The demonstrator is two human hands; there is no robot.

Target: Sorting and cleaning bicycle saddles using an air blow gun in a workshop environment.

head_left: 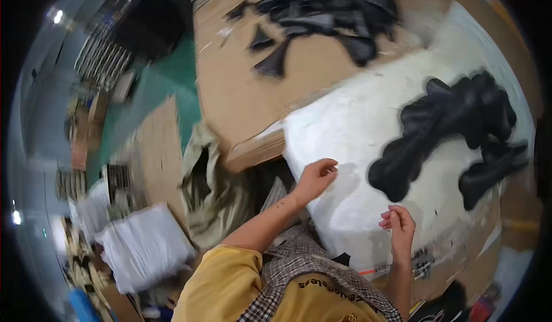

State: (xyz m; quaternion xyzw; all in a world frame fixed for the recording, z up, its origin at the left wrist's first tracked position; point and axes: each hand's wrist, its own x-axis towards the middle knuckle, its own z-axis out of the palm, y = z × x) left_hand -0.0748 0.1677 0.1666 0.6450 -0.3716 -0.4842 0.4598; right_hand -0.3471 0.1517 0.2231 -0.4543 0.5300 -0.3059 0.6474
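Black pieces [466, 109] on white tabletop [345, 120]: overlapping, lower ones hidden, count unclear. Black heap [339, 5] beyond tabletop: blurred, cut off by top edge. Small items [422, 261] at tabletop's near edge: too blurred to tell.

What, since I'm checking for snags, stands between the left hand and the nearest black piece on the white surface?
Nothing visible: between the left hand and the nearest black piece, only bare white surface shows. The right hand is lower in the picture, off that path.
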